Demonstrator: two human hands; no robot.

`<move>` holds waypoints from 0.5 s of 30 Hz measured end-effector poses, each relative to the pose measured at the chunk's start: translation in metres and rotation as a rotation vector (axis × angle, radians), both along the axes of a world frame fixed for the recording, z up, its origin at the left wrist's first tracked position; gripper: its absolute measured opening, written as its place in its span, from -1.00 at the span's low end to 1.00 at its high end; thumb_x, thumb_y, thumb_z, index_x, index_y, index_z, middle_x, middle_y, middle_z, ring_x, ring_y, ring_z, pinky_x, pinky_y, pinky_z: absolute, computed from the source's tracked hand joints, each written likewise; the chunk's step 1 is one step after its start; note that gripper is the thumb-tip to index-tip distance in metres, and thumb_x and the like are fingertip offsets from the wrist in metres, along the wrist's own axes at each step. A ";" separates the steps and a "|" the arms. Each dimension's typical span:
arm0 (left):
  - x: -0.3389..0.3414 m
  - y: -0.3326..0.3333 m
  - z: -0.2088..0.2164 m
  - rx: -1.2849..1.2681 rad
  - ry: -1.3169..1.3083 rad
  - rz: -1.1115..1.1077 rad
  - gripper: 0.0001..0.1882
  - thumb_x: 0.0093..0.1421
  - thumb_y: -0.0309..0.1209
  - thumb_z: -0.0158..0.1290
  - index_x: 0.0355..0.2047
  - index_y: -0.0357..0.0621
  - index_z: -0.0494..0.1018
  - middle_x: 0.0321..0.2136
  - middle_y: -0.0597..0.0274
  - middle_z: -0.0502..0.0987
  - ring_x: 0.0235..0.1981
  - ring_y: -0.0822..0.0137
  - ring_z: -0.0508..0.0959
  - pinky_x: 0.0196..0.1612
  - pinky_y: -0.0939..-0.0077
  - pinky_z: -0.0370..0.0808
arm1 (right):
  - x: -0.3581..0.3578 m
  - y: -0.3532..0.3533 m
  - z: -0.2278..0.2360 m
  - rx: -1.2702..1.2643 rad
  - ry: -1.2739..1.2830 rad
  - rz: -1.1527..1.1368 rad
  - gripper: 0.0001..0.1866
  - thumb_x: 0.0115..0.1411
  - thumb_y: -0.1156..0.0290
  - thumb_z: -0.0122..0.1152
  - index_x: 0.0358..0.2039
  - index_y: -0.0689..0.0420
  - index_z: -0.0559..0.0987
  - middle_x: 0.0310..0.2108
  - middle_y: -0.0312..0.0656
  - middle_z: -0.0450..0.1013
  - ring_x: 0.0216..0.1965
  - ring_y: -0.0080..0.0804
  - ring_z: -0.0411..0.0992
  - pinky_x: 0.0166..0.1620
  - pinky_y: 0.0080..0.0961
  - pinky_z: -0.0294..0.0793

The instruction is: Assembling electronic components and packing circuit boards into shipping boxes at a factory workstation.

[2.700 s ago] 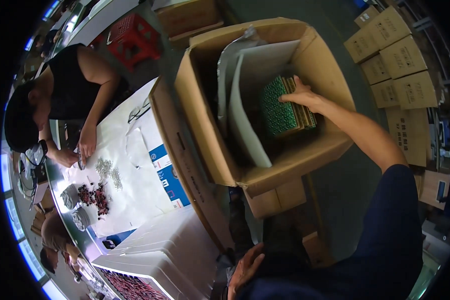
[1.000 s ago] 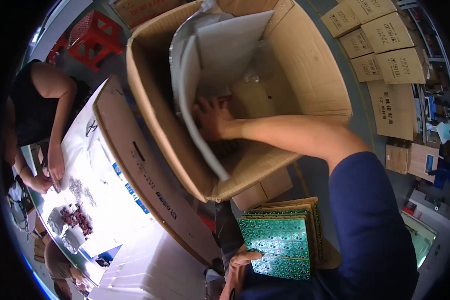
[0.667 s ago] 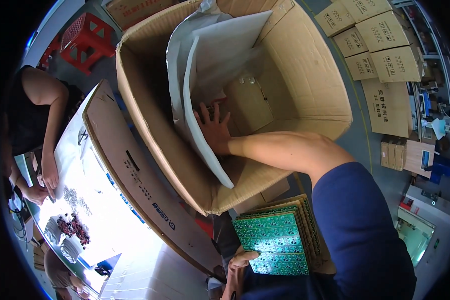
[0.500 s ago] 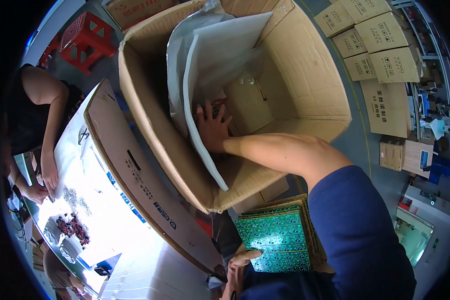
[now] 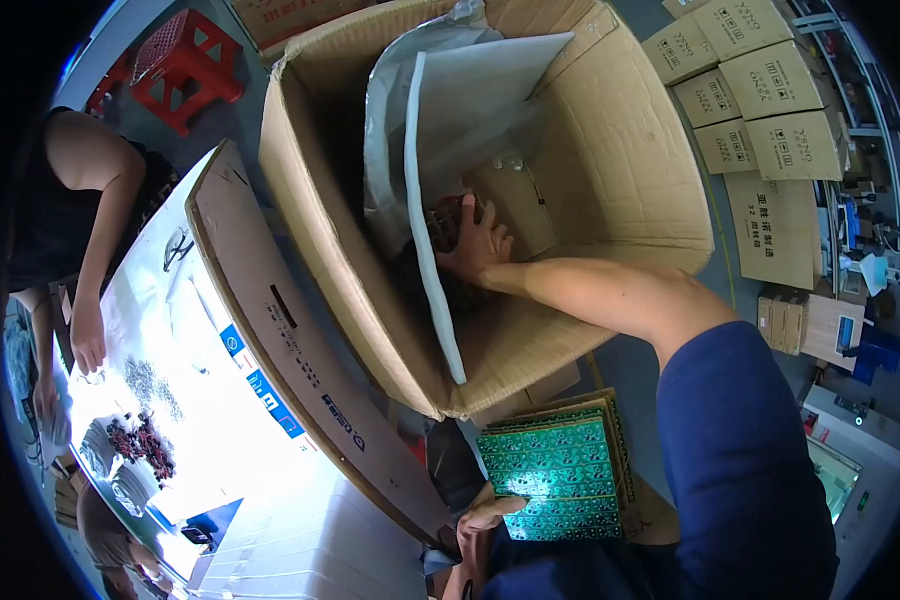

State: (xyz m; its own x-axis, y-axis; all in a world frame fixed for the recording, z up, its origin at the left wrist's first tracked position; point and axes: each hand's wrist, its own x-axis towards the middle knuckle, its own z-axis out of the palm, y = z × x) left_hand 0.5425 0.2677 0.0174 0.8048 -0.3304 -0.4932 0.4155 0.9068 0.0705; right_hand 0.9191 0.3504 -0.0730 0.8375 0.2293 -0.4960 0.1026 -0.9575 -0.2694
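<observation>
My right hand (image 5: 480, 250) reaches deep into a large open cardboard box (image 5: 620, 130), its fingers spread. It is beside a white foam sheet (image 5: 428, 220) that stands on edge in the box, with silvery wrapping (image 5: 385, 150) behind it. Under the fingers shows a dark brown, patterned thing (image 5: 444, 222), partly hidden, of a kind I cannot make out. Low in the view, my left hand (image 5: 482, 515) grips the near left edge of a stack of green circuit boards (image 5: 555, 465), thumb on top. Brown cardboard layers show beneath the boards.
On the left is a white-covered table (image 5: 260, 520) bearing small dark-red parts (image 5: 140, 445) and a heap of grey bits. People work along its far side. A red stool (image 5: 185, 70) stands behind. Stacked cartons (image 5: 760, 90) and shelving line the right.
My right hand has turned and shifted right, away from the foam sheet, onto the brown thing. The view has moved a little. The left hand keeps hold of the boards.
</observation>
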 end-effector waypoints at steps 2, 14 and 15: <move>-0.002 0.001 -0.002 -0.061 0.012 -0.012 -0.25 0.06 -0.33 0.32 0.25 -0.26 0.32 0.10 0.21 0.50 0.10 0.28 0.47 0.15 0.32 0.34 | -0.009 0.008 0.001 -0.029 0.001 0.037 0.35 -0.20 -0.10 0.58 0.45 -0.10 -0.14 0.39 0.24 -0.10 0.21 0.42 0.21 0.12 0.24 0.36; -0.008 0.003 0.002 0.008 -0.011 -0.103 -0.24 0.08 -0.35 0.29 0.28 -0.27 0.30 0.14 0.18 0.48 0.15 0.26 0.45 0.21 0.32 0.32 | -0.012 0.027 -0.016 -0.048 -0.016 0.042 0.44 -0.24 -0.10 0.59 0.47 -0.05 -0.21 0.33 0.14 0.02 0.22 0.28 0.20 0.14 0.24 0.32; -0.010 0.001 0.002 0.007 -0.009 -0.102 -0.24 0.08 -0.35 0.29 0.28 -0.27 0.30 0.14 0.18 0.48 0.15 0.26 0.45 0.21 0.32 0.32 | -0.003 0.028 -0.012 -0.077 0.021 0.062 0.45 -0.24 -0.12 0.59 0.48 -0.05 -0.22 0.34 0.14 0.01 0.23 0.28 0.19 0.15 0.21 0.32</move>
State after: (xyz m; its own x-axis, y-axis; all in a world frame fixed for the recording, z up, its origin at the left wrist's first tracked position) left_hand 0.5321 0.2686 0.0190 0.7716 -0.4069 -0.4889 0.5046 0.8595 0.0811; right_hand 0.9157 0.3784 -0.0853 0.8123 0.2410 -0.5312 0.1574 -0.9674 -0.1983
